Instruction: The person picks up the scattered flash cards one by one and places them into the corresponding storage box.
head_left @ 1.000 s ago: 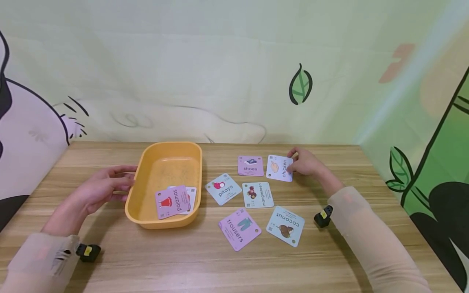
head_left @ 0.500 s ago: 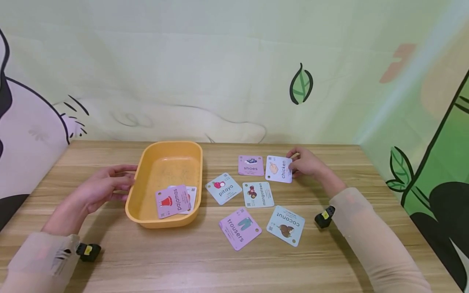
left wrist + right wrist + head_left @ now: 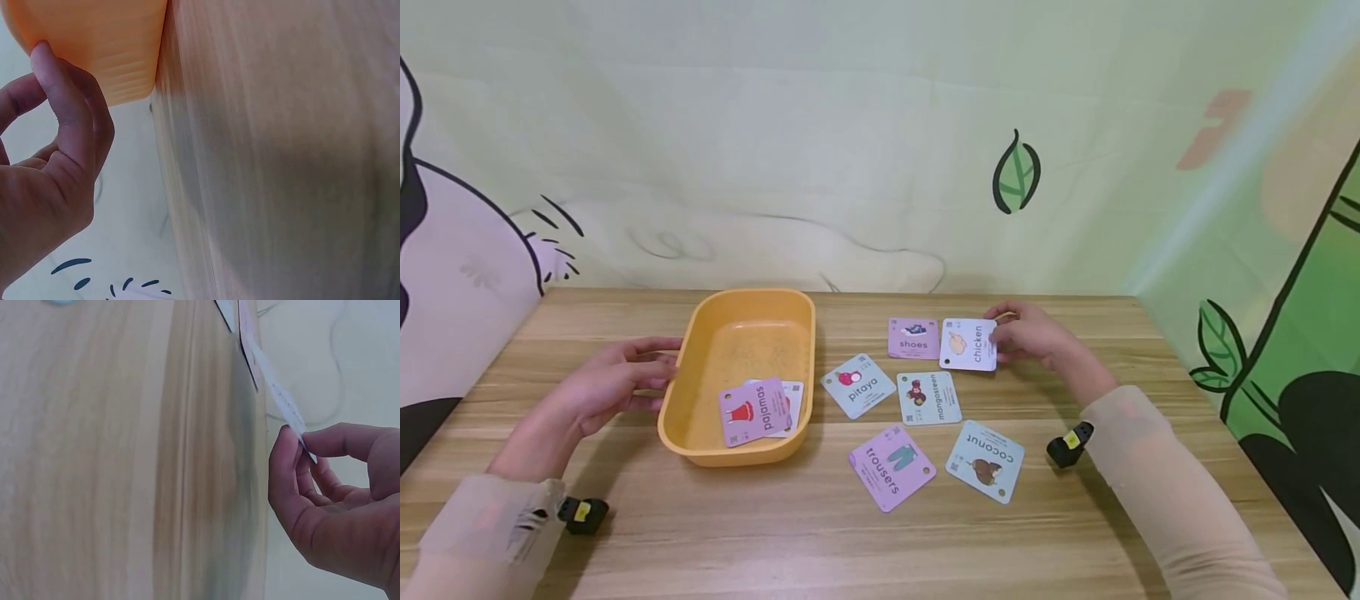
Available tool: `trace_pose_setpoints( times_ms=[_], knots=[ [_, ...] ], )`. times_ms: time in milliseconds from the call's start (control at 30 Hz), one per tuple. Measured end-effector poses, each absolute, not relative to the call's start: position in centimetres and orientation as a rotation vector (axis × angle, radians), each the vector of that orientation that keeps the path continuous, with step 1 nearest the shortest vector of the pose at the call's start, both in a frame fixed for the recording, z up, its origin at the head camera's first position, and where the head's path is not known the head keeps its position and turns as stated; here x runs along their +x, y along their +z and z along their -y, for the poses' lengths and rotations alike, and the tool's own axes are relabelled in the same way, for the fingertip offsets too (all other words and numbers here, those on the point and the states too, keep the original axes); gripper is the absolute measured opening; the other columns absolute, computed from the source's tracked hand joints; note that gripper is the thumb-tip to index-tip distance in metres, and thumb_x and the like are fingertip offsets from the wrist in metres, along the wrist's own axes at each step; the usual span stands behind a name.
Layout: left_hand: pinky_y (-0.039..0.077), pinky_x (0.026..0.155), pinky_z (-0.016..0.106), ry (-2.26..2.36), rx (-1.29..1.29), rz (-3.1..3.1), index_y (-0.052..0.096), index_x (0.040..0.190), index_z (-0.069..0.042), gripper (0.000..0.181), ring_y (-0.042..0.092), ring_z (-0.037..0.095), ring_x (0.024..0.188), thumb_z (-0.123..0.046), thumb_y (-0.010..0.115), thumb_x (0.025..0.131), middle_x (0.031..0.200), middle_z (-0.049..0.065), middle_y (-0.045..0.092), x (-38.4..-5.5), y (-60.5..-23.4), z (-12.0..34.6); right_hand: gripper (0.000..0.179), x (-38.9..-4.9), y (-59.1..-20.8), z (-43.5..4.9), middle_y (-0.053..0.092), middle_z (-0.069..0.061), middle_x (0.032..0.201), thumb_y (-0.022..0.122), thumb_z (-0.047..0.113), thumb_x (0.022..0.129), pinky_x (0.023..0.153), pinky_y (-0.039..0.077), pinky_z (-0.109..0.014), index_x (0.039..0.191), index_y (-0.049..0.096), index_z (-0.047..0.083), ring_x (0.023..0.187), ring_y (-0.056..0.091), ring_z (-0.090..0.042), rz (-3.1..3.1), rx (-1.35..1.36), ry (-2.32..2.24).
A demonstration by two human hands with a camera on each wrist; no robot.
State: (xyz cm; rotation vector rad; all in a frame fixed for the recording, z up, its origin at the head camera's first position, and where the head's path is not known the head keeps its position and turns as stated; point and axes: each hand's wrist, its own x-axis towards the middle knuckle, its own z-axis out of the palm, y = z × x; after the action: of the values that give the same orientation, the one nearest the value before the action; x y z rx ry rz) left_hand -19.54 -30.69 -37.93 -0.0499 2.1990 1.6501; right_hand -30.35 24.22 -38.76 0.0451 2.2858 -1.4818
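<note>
Pinching the chicken card [image 3: 969, 344] by its edge in the right hand [image 3: 1028, 335], lifted just beside the shoes card [image 3: 913, 337]; carry level, clear of the others, with the left hand [image 3: 602, 386] loosely touching the tray [image 3: 736, 317].

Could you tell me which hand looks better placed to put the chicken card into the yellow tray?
The right hand, probably: its grip already pinches the chicken card by the edge, with the card tilted up off the table. The left hand rests against the yellow tray at its outer wall, well placed to steady it.
</note>
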Motion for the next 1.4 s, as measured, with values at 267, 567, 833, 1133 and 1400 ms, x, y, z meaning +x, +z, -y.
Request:
trace_pose_setpoints(
  times_ms=[267,567,833,1133,1400],
  knots=[
    [0.06,0.084,0.035,1.636,-0.056,-2.203,0.022,0.158,0.008,0.066,0.064,0.017,0.096,-0.015,0.056,0.106,0.136,0.021,0.051,-19.6,-38.0,30.7,0.048,-30.2,-38.4,-23.9,0.05,-0.024,0.133,0.055,-0.005,0.098,0.084,0.059,-0.035,0.144,0.041,-0.005,0.107,0.059,-0.03,-2.2,0.026,-1.59],
    [0.06,0.085,0.035,1.635,-0.069,-2.196,0.021,0.158,0.007,0.067,0.064,0.018,0.096,-0.016,0.056,0.107,0.132,0.016,0.054,-19.6,-38.2,30.8,0.053,-29.5,-37.6,-22.6,0.048,-0.025,0.136,0.056,-0.002,0.099,0.085,0.058,-0.033,0.148,0.037,-0.006,0.11,0.056,-0.03,-2.116,-0.008,-1.71],
    [0.06,0.083,0.035,1.66,-0.054,-2.188,0.022,0.158,0.008,0.066,0.065,0.017,0.094,-0.015,0.056,0.106,0.129,0.014,0.056,-19.6,-38.2,30.8,0.052,-28.9,-37.0,-21.0,0.051,-0.023,0.131,0.056,-0.003,0.097,0.078,0.059,-0.03,0.146,0.039,-0.007,0.107,0.059,-0.03,-2.067,-0.033,-1.797],
    [0.06,0.083,0.035,1.66,-0.053,-2.19,0.022,0.158,0.008,0.065,0.065,0.016,0.094,-0.014,0.056,0.106,0.125,0.011,0.057,-19.6,-38.1,30.8,0.049,-28.1,-36.8,-18.7,0.05,-0.025,0.134,0.057,-0.003,0.097,0.084,0.06,-0.035,0.143,0.042,-0.007,0.108,0.058,-0.032,-2.071,-0.056,-1.784],
    [0.06,0.083,0.035,1.666,-0.054,-2.175,0.021,0.158,0.008,0.066,0.066,0.016,0.094,-0.014,0.056,0.106,0.12,0.008,0.061,-19.6,-38.0,30.8,0.048,-26.9,-37.0,-16.4,0.055,-0.025,0.129,0.058,-0.006,0.095,0.08,0.06,-0.034,0.141,0.046,-0.008,0.104,0.061,-0.031,-2.03,-0.071,-1.809]
  ],
)
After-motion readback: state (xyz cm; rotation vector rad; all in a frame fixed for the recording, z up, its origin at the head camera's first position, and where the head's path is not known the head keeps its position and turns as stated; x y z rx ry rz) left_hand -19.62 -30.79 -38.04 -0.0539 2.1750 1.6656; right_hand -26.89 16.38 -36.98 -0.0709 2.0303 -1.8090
